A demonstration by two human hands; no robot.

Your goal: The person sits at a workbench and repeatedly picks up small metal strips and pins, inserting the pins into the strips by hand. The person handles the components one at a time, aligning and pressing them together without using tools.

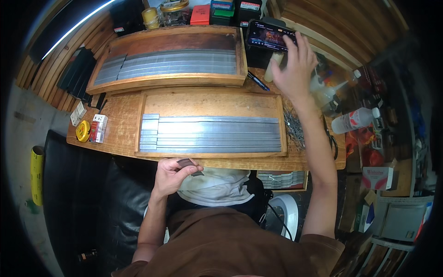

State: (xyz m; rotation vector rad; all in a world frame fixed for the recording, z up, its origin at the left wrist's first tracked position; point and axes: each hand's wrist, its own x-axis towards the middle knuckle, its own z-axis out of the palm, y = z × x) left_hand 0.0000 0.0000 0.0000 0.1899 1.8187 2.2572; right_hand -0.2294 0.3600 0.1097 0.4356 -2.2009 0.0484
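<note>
My left hand (169, 177) is closed on a small folded dark strip (186, 163), which looks like sandpaper, just off the front edge of the table. Up at the back right, my right hand (295, 64) has its fingers apart, fingertips over the right part of a phone's lit screen (270, 37). Whether they touch the glass I cannot tell. The phone leans in a dark holder. Between my hands lies a shallow wooden tray (207, 99) with long grey metal strips (217, 134) in rows and a shorter stack at its left end.
Behind stands a second wooden tray (184, 41) of metal strips. A marker pen (258, 81) lies beside it. Loose dark metal bits (294, 127) sit right of the near tray. A yellow tape measure (83, 131) is at the left, a plastic bottle (353, 121) at the right.
</note>
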